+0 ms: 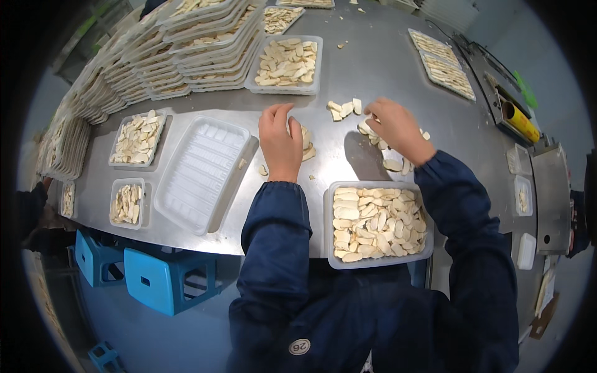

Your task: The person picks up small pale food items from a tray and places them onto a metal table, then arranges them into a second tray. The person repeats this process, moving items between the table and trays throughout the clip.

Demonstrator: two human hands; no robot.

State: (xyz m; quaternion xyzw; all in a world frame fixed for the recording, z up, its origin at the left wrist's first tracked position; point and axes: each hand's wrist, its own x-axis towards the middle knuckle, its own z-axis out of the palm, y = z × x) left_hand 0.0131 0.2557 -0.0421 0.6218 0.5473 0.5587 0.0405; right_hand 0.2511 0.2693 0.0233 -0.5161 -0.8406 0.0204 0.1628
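Observation:
My left hand [281,142] is above the steel table, fingers bent, beside a few pale slices [308,144] that look like sliced mushroom. Its fingertips are partly hidden, so a grip cannot be made out. Over a loose pile of slices [393,164] my right hand [396,128] reaches with curled fingers; whether it pinches a slice is unclear. A small group of slices [346,109] lies between the hands. Nearest my body, a plastic tray [332,224] full of slices sits at the table edge. An empty ribbed plastic tray [203,172] rests left of my left hand.
Beyond my hands stands a filled tray [319,65], beside tall stacks of filled trays [214,51]. Two smaller filled trays lie at left. Flat packs of slices [445,70] and a wrapping machine with a yellow roll [521,122] are at right. Blue stools [149,279] stand below the edge.

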